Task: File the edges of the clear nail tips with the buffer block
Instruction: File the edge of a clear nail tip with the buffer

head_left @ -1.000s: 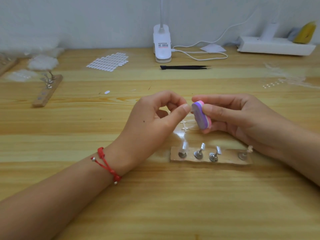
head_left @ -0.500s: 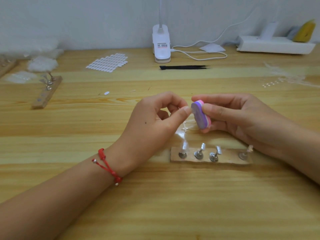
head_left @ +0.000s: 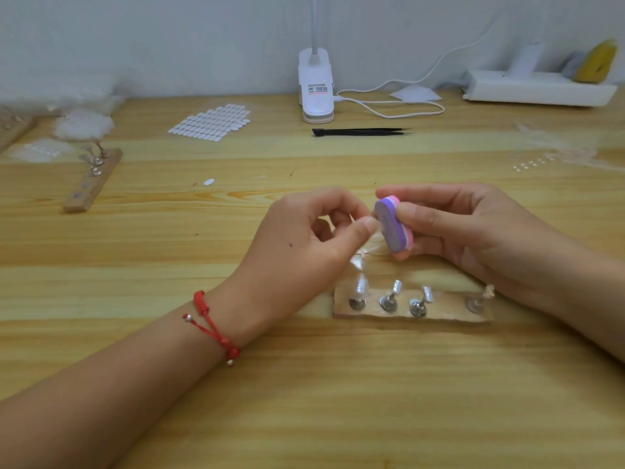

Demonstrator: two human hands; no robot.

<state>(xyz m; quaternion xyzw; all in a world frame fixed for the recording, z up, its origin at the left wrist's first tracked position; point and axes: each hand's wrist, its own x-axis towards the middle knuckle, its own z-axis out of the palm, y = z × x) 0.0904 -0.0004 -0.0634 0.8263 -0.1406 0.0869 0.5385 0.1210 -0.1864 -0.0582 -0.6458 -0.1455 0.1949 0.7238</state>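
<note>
Wearing: a red cord bracelet (head_left: 213, 328) on the left wrist, the forearm over the wooden table (head_left: 304, 401).
Stand: a wooden strip (head_left: 439, 314) with four metal pegs, just nearer than the hands; its leftmost peg carries an upright mounted tip (head_left: 359, 287).
Left hand (head_left: 304, 238): thumb and forefinger pinch a clear nail tip (head_left: 369, 218), too small to see well; the other fingers are curled.
Right hand (head_left: 473, 231): thumb and fingers grip the purple-and-pink buffer block (head_left: 392, 228), its purple face against the left fingertips.
Contact: block on tip edge, cannot tell.
Mid table: a second strip (head_left: 93, 182) to the left, a sheet of tips (head_left: 211, 122).
Far edge: black tweezers (head_left: 358, 132), a white lamp base (head_left: 316, 89), a power strip (head_left: 537, 88).
</note>
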